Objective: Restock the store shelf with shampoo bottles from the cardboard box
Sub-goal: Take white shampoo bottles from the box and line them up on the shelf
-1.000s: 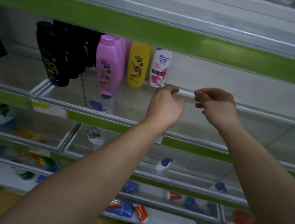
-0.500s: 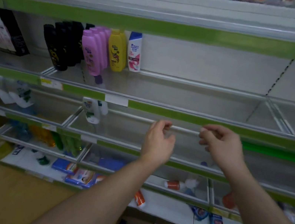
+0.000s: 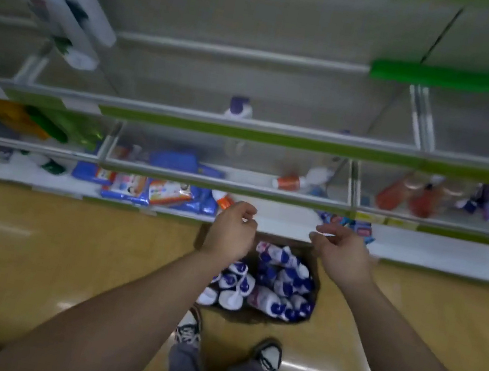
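A cardboard box (image 3: 314, 289) sits on the floor in front of the shelf unit, packed with several white shampoo bottles with blue caps (image 3: 280, 283). My left hand (image 3: 230, 231) hovers over the box's left side, fingers loosely curled, holding nothing. My right hand (image 3: 340, 254) hovers over the box's right rim, fingers apart and empty. Both hands are above the bottles, not touching them. The view is blurred.
Glass-fronted shelves with green edge strips (image 3: 245, 135) rise behind the box. White bottles (image 3: 61, 12) stand at upper left; blue packets (image 3: 145, 191) lie on the bottom shelf; orange bottles (image 3: 409, 196) at right. My shoes (image 3: 268, 356) stand on the wooden floor just before the box.
My view has swung down from the upper shelves to the floor. Both empty hands have dropped from shelf height to just above the box of bottles.
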`<act>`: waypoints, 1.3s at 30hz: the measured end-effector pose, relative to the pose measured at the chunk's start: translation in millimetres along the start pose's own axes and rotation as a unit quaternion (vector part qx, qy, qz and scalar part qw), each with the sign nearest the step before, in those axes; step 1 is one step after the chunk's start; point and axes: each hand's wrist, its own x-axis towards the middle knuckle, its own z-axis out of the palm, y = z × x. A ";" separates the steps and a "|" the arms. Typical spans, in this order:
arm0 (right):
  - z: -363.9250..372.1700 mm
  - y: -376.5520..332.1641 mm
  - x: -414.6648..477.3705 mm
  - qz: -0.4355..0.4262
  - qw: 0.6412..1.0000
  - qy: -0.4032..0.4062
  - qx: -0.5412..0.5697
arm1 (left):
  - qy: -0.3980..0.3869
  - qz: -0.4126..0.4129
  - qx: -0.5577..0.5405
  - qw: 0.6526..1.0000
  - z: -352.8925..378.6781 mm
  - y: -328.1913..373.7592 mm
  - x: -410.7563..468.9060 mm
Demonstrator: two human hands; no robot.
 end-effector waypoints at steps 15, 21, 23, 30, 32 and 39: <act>184.8 323.4 201.1 0.064 0.976 -0.092 -0.188 | -0.128 -0.045 0.123 0.983 219.8 -284.1 173.0; 239.1 399.7 256.0 -0.038 0.923 -0.076 -0.377 | -0.145 0.002 0.184 0.972 285.1 -333.3 238.8; 249.3 407.9 264.9 -0.075 0.893 -0.070 -0.438 | -0.154 0.016 0.192 0.969 297.4 -342.6 247.9; 270.1 419.5 278.9 -0.124 0.854 -0.072 -0.499 | -0.173 -0.007 0.183 0.968 312.0 -363.6 252.5; 271.4 419.6 280.6 -0.114 0.859 -0.072 -0.493 | -0.177 0.000 0.200 0.964 311.7 -363.0 250.8; 247.0 401.4 271.3 -0.072 0.929 -0.061 -0.358 | -0.231 0.065 0.259 0.936 301.3 -340.6 235.7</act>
